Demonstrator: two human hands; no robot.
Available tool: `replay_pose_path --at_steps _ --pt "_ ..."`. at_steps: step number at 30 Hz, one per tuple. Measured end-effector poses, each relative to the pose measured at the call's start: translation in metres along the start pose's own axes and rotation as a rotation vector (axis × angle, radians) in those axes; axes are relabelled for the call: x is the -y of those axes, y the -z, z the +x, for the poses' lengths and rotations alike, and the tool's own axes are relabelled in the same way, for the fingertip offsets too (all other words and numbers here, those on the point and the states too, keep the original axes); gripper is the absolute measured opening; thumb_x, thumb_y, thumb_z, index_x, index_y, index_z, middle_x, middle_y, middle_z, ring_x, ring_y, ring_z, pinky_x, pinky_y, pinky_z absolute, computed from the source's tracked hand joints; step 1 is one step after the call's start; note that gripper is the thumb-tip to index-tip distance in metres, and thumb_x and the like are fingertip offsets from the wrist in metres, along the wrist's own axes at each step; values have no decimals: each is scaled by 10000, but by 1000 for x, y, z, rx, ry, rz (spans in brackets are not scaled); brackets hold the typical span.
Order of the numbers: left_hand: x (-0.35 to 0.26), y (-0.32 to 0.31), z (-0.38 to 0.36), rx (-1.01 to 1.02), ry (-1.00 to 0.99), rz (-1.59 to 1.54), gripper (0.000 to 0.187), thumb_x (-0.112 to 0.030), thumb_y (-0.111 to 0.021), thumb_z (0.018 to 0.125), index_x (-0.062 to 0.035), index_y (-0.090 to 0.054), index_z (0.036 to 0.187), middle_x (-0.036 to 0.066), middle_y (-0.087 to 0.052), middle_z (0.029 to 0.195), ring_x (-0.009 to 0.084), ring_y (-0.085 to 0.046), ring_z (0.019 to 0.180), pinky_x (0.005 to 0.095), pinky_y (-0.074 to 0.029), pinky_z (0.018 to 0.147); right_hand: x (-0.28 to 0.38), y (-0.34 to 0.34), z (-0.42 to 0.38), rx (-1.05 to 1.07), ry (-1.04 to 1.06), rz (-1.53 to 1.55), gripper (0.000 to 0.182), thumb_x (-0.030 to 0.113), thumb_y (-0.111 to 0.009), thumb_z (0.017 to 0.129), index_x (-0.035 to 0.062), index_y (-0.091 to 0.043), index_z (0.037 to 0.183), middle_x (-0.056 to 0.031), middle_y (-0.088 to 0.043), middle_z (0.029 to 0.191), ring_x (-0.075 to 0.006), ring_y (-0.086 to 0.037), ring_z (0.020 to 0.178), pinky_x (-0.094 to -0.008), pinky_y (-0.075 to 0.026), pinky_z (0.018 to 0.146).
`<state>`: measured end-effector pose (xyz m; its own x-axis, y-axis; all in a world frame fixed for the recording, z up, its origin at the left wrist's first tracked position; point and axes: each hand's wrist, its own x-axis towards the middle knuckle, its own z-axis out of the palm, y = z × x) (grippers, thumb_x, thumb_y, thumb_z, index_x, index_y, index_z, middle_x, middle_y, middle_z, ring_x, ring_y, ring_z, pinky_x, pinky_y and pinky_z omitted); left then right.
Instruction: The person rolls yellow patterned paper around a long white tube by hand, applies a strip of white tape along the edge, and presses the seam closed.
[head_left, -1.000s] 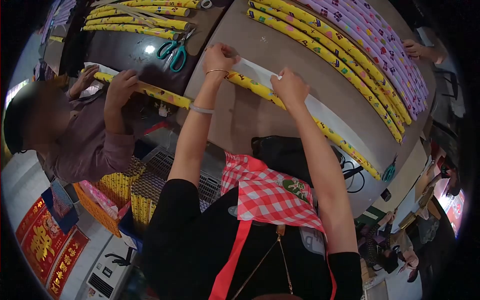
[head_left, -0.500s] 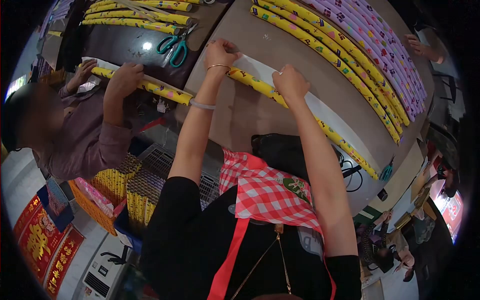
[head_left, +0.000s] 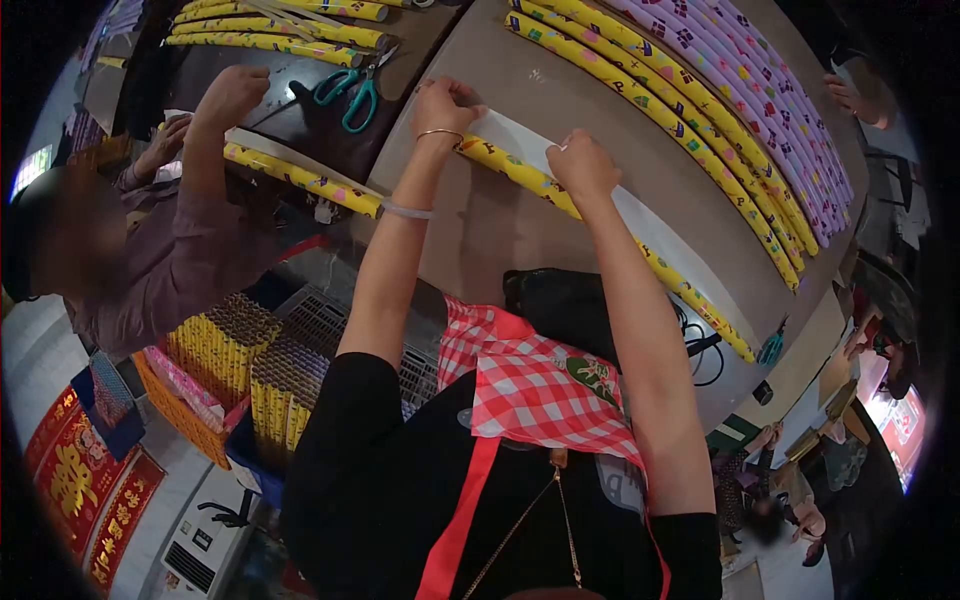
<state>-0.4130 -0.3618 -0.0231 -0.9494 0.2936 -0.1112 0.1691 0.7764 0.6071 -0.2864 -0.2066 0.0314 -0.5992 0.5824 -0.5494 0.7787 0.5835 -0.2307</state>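
Observation:
A long roll of yellow patterned wrapping paper [head_left: 520, 178] lies slantwise across the brown table, with a strip of its white underside [head_left: 515, 130] showing along the far side. My left hand [head_left: 447, 106] is closed on the paper near its upper left end, thumb and fingers at the white edge. Farther right, my right hand [head_left: 584, 165] pinches the same white edge, its fingers curled in. Beyond my right forearm the roll runs on down towards the table's right side. My forearms hide parts of it.
Finished yellow rolls [head_left: 650, 90] and purple rolls [head_left: 740, 90] lie at the back right. Teal-handled scissors [head_left: 352, 95] rest on the left table. A co-worker's hand [head_left: 232, 95] is raised over another yellow roll [head_left: 300, 180]. A black bag [head_left: 560, 300] lies at the table's near edge.
The co-worker's nearer hand has lifted off their roll and moved up and left. My two hands stay almost in place on the paper.

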Motion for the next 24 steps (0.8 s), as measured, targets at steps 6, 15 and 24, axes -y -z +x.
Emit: replay_pose_path --at_steps 6,15,24 --pt "-21 11 -12 17 -65 38 237 -172 -726 600 -76 -620 790 75 -616 725 215 -594 684 312 -478 633 0 2 2 50 6 10 308 283 -493 707 133 -570 965 -104 -603 996 -295 -565 945 -441 -412 784" --pt "-48 2 -23 -3 -220 168 182 -207 -665 648 -97 -615 784 75 -611 754 248 -598 693 355 -471 613 2 5 0 41 22 76 368 215 -471 677 72 -583 998 -165 -589 1024 -329 -546 982 -487 -362 840" --pt "-57 -2 -17 217 -91 227 289 -296 -761 553 -110 -590 693 59 -606 732 252 -589 704 375 -459 599 -8 -3 16 95 114 37 380 299 -511 684 77 -574 986 -163 -606 950 -344 -564 908 -449 -438 756"
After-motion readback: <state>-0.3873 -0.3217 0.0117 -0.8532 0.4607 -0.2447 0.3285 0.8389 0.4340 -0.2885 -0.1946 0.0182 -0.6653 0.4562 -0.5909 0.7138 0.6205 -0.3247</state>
